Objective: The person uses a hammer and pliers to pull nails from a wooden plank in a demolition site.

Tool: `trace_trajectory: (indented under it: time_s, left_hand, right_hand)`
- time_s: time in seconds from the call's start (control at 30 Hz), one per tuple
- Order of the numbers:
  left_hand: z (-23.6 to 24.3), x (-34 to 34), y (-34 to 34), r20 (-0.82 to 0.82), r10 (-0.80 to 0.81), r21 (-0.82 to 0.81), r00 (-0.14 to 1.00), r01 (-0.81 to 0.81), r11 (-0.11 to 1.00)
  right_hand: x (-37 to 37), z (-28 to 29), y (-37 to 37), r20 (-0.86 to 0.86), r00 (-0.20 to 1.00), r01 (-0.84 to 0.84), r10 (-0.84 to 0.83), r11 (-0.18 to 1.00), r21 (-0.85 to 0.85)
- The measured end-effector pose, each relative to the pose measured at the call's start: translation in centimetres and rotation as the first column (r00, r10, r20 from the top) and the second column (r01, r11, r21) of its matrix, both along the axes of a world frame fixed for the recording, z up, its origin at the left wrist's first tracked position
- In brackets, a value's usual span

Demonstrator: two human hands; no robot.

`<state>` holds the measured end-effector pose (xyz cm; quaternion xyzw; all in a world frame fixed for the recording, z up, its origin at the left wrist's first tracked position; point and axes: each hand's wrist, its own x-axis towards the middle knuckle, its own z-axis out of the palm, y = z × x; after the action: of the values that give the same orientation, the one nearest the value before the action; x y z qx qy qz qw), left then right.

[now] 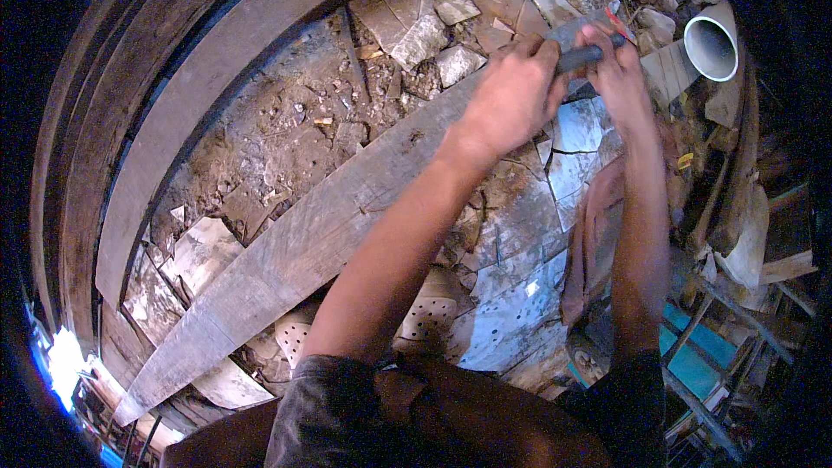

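A long grey wooden plank (303, 217) runs from the lower left to the upper right. Over its far end, my left hand (513, 97) is closed on one end of a dark grey bar-shaped tool (579, 58), whose exact kind is not clear. My right hand (617, 74) closes its fingers around the other end of that bar. A thin red strip (617, 24) shows just beyond the right fingers; whether they hold it, I cannot make out. Beneath the bar a flat bluish-grey surface shows, partly covered by my hands.
Long planks (208, 69) lie along the left. A white pipe (711, 45) has its open end at the upper right. Broken tiles (422, 42) and dirt cover the ground. My perforated clogs (429, 305) are below the plank. A brown cloth (596, 230) lies by my right forearm.
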<state>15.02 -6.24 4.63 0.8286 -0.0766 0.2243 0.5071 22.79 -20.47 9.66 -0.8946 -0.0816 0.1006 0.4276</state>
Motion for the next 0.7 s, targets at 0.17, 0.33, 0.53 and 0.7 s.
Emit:
trace_trajectory:
  time_s: [0.17, 0.33, 0.53, 0.7]
  left_hand:
    - [-0.3, 1.2, -1.5, -0.167, -0.159, -0.310, 0.973, 0.101, 0.945]
    - [-2.0, 2.3, -1.1, -0.072, -0.263, -0.495, 0.962, 0.195, 0.847]
    - [-1.6, 3.4, -2.6, -0.141, -0.312, -0.440, 0.940, 0.223, 0.870]
    - [-4.6, 3.5, -2.8, 0.099, -0.159, -0.404, 0.982, 0.186, 0.896]
  right_hand:
    - [0.1, 1.7, -1.6, -0.058, 0.977, -0.209, 0.205, 0.975, -0.080]
    - [-0.8, 1.4, 0.8, 0.061, 0.962, -0.253, 0.268, 0.950, -0.182]
    - [2.6, 2.1, -0.4, -0.132, 0.775, -0.128, 0.618, 0.358, 0.925]
    - [4.0, 3.5, 2.4, -0.232, 0.407, -0.628, 0.884, 0.454, 0.632]
